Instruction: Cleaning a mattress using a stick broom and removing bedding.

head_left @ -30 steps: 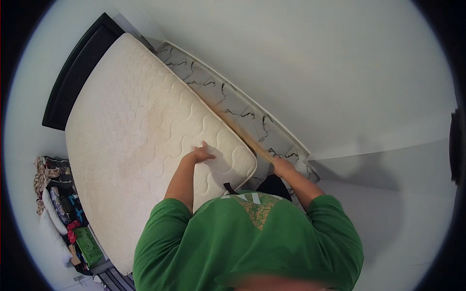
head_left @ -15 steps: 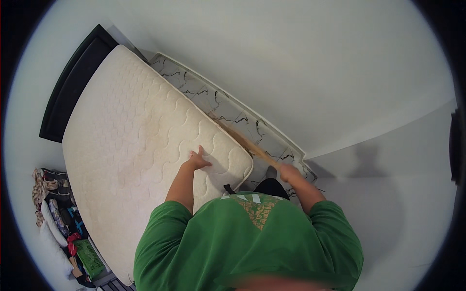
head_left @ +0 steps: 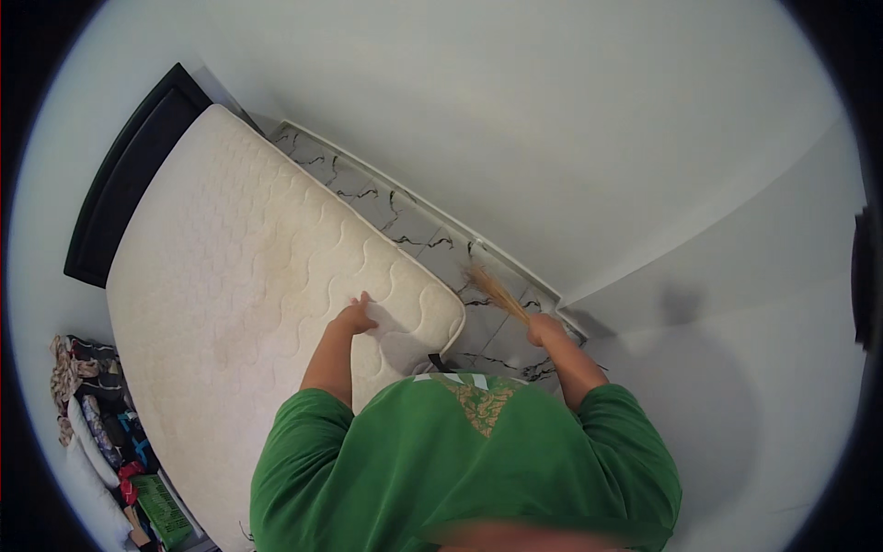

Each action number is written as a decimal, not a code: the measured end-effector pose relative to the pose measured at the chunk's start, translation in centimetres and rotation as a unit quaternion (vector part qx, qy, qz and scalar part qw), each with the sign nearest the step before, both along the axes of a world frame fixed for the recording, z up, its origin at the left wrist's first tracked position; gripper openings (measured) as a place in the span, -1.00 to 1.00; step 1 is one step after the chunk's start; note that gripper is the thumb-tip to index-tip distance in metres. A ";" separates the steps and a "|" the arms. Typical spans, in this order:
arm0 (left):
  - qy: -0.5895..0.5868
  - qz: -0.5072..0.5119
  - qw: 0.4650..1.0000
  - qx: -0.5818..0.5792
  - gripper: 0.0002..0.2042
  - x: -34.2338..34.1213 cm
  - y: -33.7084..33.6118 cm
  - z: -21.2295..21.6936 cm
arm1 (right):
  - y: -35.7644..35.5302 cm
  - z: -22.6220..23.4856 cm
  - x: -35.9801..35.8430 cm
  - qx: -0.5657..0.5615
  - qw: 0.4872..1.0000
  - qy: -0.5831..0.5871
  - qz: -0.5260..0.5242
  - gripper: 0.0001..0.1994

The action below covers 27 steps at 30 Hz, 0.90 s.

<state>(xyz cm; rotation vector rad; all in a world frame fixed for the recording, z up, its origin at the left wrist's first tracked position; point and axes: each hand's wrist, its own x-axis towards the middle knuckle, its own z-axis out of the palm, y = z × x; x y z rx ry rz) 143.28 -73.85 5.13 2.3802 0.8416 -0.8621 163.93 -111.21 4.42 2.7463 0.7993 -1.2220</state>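
My right hand (head_left: 544, 329) is closed round the handle end of a straw broom (head_left: 499, 294). The broom's tan bristles fan out over the marbled tile floor (head_left: 428, 241), in the gap between bed and wall. On the cream quilted mattress (head_left: 248, 258) rests my left hand (head_left: 355, 316), fingers spread and holding nothing. It lies near the mattress's rounded corner.
A dark headboard (head_left: 138, 175) stands at the far left end of the mattress. White walls (head_left: 570, 138) enclose the narrow floor strip on the right. Beside the bed at the lower left are piled clothes (head_left: 97, 368), a white pillow (head_left: 97, 483) and a green box (head_left: 161, 511).
The broom has been drawn back from along the mattress edge, and its bristles now show nearer the wall. My left hand stays spread on the mattress. The view has shifted slightly.
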 end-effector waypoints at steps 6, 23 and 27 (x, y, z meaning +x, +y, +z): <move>0.050 -0.050 0.995 0.068 -0.17 1.4 -1.2 2.3 | 1.5 7.5 -2.9 0.267 0.935 -0.130 -0.193 -0.72; -0.063 -0.069 0.995 0.028 -0.14 -11.3 -6.0 0.5 | -4.6 4.7 -12.0 0.183 0.964 -0.152 -0.118 -0.72; -0.034 -0.072 0.996 0.043 -0.11 -15.6 -6.7 0.4 | -6.3 6.1 -8.7 0.032 0.995 -0.093 -0.007 -0.75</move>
